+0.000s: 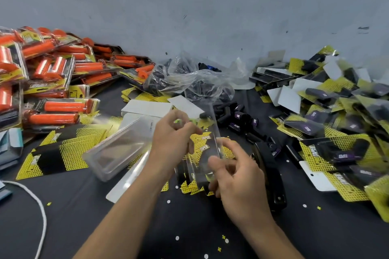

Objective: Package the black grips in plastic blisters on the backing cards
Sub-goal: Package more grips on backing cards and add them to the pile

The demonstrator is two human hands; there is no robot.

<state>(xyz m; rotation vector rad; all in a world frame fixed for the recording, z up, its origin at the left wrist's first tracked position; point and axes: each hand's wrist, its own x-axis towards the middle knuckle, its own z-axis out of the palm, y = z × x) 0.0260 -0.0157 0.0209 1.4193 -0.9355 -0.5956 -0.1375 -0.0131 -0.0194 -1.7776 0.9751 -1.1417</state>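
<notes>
Right hand (237, 176) and left hand (174, 139) pinch a clear blister (207, 157) in curled fingers (231, 147). It looks empty, so next come the black grips (228, 109) at one o'clock.

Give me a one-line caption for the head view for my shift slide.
Left hand and right hand hold a clear blister over yellow backing cards.

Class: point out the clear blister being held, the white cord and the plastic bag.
clear blister (205, 152): head view, middle panel.
white cord (44, 221): head view, its bend.
plastic bag (195, 82): head view, crumpled middle.
</notes>
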